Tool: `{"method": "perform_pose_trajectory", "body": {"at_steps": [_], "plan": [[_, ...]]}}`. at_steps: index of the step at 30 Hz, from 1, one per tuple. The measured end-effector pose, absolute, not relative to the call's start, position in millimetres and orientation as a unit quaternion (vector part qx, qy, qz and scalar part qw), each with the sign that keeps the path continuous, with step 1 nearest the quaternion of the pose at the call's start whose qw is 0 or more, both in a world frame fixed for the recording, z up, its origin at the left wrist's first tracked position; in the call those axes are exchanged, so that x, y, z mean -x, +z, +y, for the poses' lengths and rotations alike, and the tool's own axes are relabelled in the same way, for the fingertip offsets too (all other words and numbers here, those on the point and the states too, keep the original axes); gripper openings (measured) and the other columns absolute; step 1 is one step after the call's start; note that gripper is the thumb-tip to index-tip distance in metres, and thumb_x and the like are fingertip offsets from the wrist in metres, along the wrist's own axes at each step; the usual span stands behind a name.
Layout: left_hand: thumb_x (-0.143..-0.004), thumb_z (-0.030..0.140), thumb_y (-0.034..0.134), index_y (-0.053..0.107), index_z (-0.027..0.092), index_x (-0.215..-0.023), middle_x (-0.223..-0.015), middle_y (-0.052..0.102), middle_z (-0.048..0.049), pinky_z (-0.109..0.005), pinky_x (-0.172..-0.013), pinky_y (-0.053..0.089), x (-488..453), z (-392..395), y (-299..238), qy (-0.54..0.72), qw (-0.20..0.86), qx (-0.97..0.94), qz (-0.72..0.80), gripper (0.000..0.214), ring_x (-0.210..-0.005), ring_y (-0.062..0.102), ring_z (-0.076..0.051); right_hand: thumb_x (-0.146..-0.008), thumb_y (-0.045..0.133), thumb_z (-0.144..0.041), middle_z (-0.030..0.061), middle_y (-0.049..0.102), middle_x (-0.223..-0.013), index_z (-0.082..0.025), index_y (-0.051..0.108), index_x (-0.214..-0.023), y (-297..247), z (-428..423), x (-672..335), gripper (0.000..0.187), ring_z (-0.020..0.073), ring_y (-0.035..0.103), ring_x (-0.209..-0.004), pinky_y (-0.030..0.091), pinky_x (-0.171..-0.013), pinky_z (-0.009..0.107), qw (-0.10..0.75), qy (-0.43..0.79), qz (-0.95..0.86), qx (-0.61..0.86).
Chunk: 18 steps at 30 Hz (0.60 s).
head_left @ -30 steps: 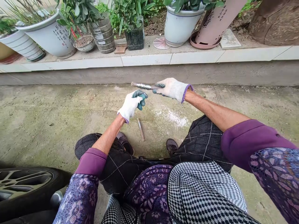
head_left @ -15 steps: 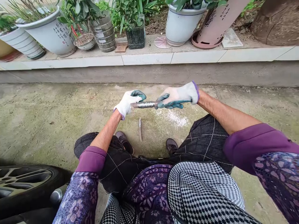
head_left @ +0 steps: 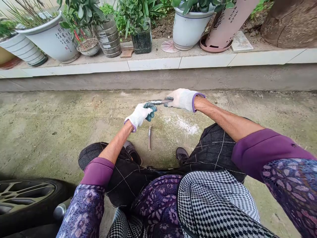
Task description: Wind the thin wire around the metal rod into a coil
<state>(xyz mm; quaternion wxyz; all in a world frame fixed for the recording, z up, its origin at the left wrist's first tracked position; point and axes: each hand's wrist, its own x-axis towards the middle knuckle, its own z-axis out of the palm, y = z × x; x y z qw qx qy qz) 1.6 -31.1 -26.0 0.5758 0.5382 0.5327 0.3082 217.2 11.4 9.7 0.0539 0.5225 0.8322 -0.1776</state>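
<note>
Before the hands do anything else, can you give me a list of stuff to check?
1. Gloves on both hands: ok.
2. Right hand holding the wrapped rod: ok.
3. Left hand holding the rod too: cannot tell; it's curled close by the silvery winding.
4. Second rod clear of both shoes: ok, it lies on the ground between them.
5. Ground clean: not ok, white powder is scattered there.

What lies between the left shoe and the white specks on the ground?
In the head view, a short stick lies between the shoe and specks.
</note>
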Motion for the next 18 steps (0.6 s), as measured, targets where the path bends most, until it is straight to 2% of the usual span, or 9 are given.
{"method": "perform_pose_trajectory", "body": {"at_steps": [4,11,15,18], "plan": [[-0.076,0.017,0.061,0.065,0.012,-0.081,-0.055,0.059,0.0016,-0.018,-0.040,0.043,-5,-34,-22,0.344,0.576,-0.530,0.519,0.008,-0.043,0.052,-0.007,-0.084,0.057,-0.048,0.0018,0.062,-0.067,-0.021,0.073,-0.101,12,12,-214,0.036,0.0135,0.050,-0.057,0.032,-0.053,0.028,-0.009,-0.207,0.821,-0.531],[-0.075,0.012,0.058,0.064,0.012,-0.082,-0.055,0.058,0.0026,-0.017,-0.042,0.043,-3,-32,-14,0.399,0.579,-0.510,0.496,0.008,-0.046,0.053,-0.007,-0.083,0.065,-0.048,-0.0010,0.053,-0.058,-0.014,0.070,-0.104,24,2,-203,0.040,0.0080,0.039,-0.043,0.033,-0.041,0.025,-0.114,-0.392,0.704,-0.581],[-0.078,0.016,0.061,0.066,0.012,-0.085,-0.058,0.060,0.0013,-0.019,-0.046,0.047,1,-28,-21,0.389,0.583,-0.510,0.499,0.010,-0.048,0.054,-0.007,-0.080,0.068,-0.058,-0.0031,0.049,-0.054,-0.012,0.068,-0.109,29,-3,-211,0.055,0.0066,0.037,-0.040,0.033,-0.035,0.023,-0.151,-0.516,0.665,-0.518],[-0.076,0.016,0.065,0.065,0.012,-0.081,-0.061,0.062,-0.0001,-0.019,-0.050,0.048,3,-22,-25,0.382,0.575,-0.502,0.522,0.007,-0.052,0.056,-0.007,-0.080,0.066,-0.063,-0.0056,0.047,-0.053,-0.011,0.066,-0.115,27,-5,-221,0.063,0.0058,0.035,-0.036,0.031,-0.032,0.022,-0.127,-0.602,0.665,-0.422]]}}
